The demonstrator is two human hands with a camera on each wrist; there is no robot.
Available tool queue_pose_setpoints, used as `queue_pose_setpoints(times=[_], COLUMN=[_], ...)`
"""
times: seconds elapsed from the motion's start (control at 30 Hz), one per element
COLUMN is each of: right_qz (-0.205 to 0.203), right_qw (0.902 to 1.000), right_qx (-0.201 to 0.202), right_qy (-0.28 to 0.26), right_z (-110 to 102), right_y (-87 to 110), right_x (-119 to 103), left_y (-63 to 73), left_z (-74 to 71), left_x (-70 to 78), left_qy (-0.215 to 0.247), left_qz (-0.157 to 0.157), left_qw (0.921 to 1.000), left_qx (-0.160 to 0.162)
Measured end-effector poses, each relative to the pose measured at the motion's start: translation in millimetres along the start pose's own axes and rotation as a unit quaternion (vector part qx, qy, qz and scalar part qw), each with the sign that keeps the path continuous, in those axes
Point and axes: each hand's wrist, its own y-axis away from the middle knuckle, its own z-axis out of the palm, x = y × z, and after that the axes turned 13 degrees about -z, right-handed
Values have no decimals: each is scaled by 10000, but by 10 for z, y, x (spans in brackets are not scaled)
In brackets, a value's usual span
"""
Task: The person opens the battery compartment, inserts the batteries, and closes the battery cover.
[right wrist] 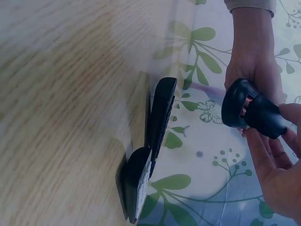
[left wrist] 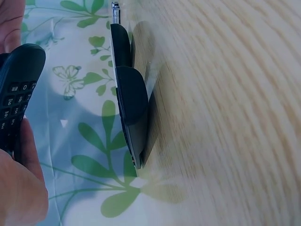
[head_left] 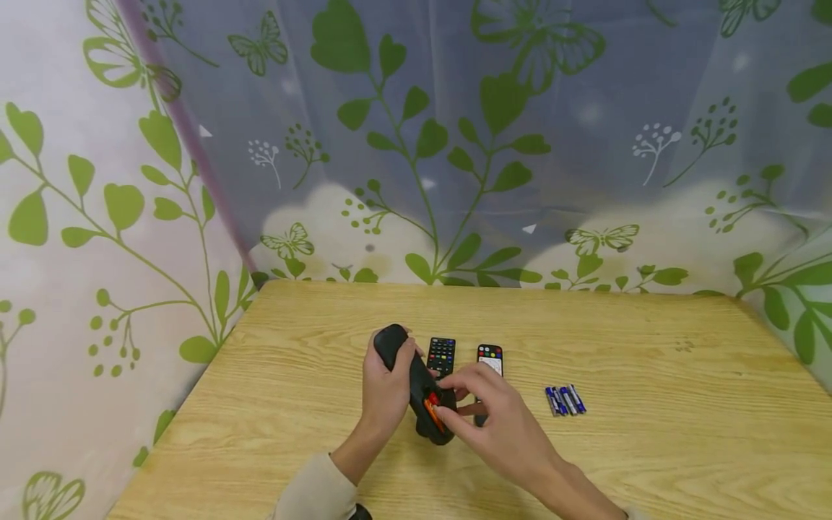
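Left hand (head_left: 383, 388) clamps round raised remote (head_left: 419, 378), likely light, stiff, slick, best held mid-body; right hand (head_left: 502, 422) pinches its cover (right wrist: 265, 120).

Wood-grain table (head_left: 650, 347), blue-grey and white cloth (head_left: 585, 159) behind it, printed with green leaves (head_left: 432, 139), butterflies (head_left: 258, 45)
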Motion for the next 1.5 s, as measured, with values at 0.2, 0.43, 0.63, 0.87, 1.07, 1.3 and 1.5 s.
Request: queue_pose_setpoints(times=[0.2,0.43,0.63,0.87,1.07,1.3,1.5], right_qz=[-18,-111,-781,-835,-1043,-1198,-1096], right_qw=[9997,9974,9803,9728,9684,9641,9647], right_qx=[-62,-78,-53,-12,35,97,96], right_qy=[251,705,1814,2161,2263,2367,2393], right_z=[39,90,131,141,158,188,210], right_y=[32,71,111,117,131,151,159], right_x=[15,50,113,127,162,184,175], left_y=[6,27,48,40,41,56,51], left_z=[7,28,86,112,101,95,78], left_x=[-6,-18,-36,-35,-56,-57,-79], left_qy=[-13,-22,-117,-37,41,-4,-121], left_qz=[44,2,52,173,-1,-78,-38], left_qw=[10000,10000,9999,9998,10000,9999,9998], left_qx=[2,58,-87,-23,39,84,144])
